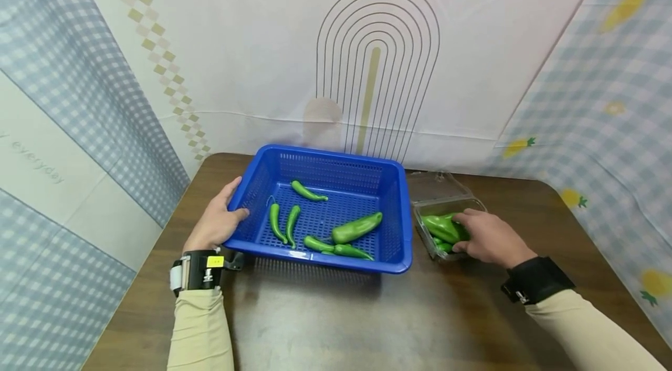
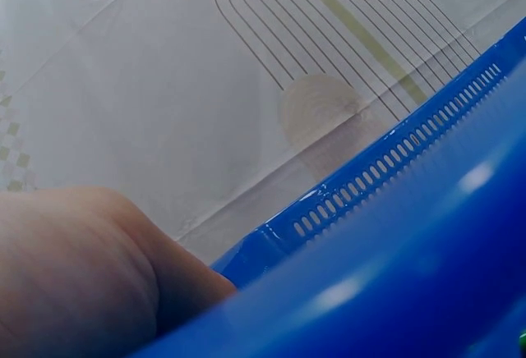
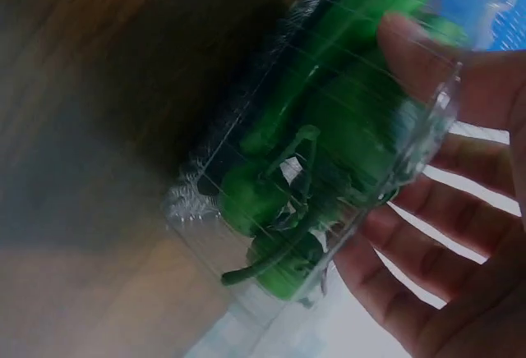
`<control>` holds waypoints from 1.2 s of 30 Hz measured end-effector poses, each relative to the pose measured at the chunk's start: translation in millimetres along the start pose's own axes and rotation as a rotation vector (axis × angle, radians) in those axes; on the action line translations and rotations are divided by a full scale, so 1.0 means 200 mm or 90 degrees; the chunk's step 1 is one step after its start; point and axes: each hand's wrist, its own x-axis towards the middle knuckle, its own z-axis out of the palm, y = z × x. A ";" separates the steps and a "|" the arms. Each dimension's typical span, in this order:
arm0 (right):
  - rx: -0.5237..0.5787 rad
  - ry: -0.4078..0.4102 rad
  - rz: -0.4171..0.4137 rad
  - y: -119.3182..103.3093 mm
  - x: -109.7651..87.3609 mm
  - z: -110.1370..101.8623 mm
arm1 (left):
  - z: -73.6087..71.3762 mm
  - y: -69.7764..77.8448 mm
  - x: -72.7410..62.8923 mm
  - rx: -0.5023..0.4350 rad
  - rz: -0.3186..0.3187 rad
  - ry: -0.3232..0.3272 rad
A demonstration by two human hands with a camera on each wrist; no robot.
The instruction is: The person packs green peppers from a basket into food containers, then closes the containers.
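Observation:
At the left rim of a blue plastic basket (image 1: 320, 213), my left hand (image 1: 216, 220) grips the edge, thumb on the inner side. The left wrist view has this hand (image 2: 90, 268) close against the blue rim (image 2: 353, 300). Several slim green chili peppers (image 1: 275, 222) and one larger green pepper (image 1: 357, 228) lie on the basket's floor. To the right, my right hand (image 1: 490, 237) reaches into a clear plastic box (image 1: 427, 245) and holds a big green pepper (image 1: 441, 226), thumb and fingers on it. Smaller green peppers (image 3: 251, 198) show through the box wall; the fingertips are partly hidden.
The box's clear lid (image 1: 438, 186) is folded back behind it. Both stand on a brown wooden table (image 1: 315, 318). A patterned white cloth (image 1: 252, 56) hangs behind, with checked cloths (image 1: 604, 143) at the sides.

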 end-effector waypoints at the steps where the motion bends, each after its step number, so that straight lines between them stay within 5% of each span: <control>1: -0.012 0.002 -0.010 0.00 0.01 0.00 | 0.00 0.00 0.00 0.001 0.001 0.000; 7: -0.066 -0.007 -0.049 -0.02 0.05 -0.03 | 0.00 0.01 0.00 0.006 0.000 -0.001; 17: -0.088 -0.098 -0.099 0.08 0.17 -0.22 | -0.01 0.00 -0.01 0.000 -0.004 0.002; 25: -0.006 -0.114 -0.082 0.15 0.17 -0.17 | 0.01 0.01 -0.01 -0.016 -0.007 -0.006; 36: -0.006 -0.068 -0.082 0.15 0.15 -0.14 | 0.00 0.00 -0.01 -0.010 -0.007 -0.002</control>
